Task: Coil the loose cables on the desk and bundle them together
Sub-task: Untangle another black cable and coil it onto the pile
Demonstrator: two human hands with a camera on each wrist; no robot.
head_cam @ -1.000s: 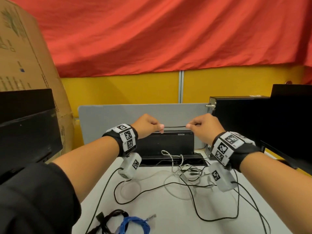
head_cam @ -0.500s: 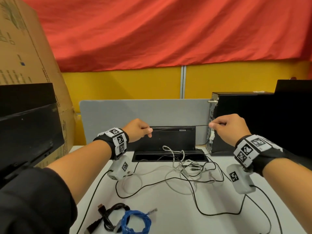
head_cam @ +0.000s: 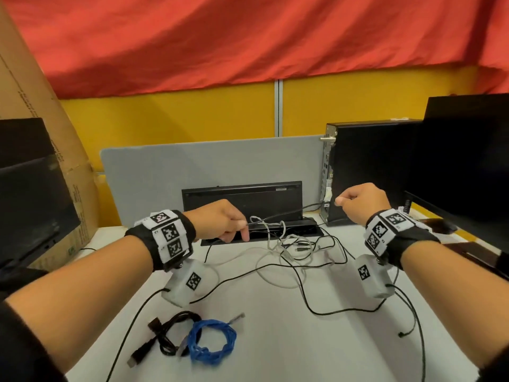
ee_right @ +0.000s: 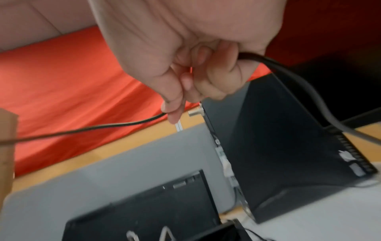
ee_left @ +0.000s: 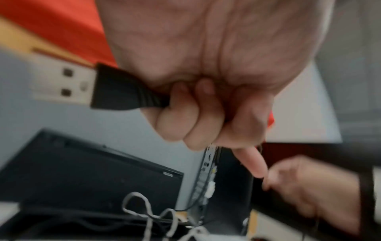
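My left hand [head_cam: 242,226] grips the black cable [head_cam: 278,215] just above the desk. In the left wrist view its black USB plug [ee_left: 115,91] sticks out of my fist [ee_left: 195,106]. My right hand [head_cam: 340,201], higher and to the right, pinches the same cable [ee_right: 103,127] between thumb and forefinger [ee_right: 175,104]. The stretch between the hands sags a little. The rest of the black cable [head_cam: 316,301] loops loose over the white desk [head_cam: 275,354]. A tangled grey-white cable [head_cam: 286,245] lies under the span.
A coiled blue cable [head_cam: 213,343] and a coiled black USB cable [head_cam: 170,334] lie at the front left. A keyboard [head_cam: 242,199] leans on the grey divider [head_cam: 165,172]. A black PC tower [head_cam: 366,166] and monitor [head_cam: 465,161] stand right; a monitor [head_cam: 27,202] and cardboard box [head_cam: 33,92] left.
My hands have slid apart along the black cable. The left hand then dropped toward the desk, and the taut stretch between them went slack.
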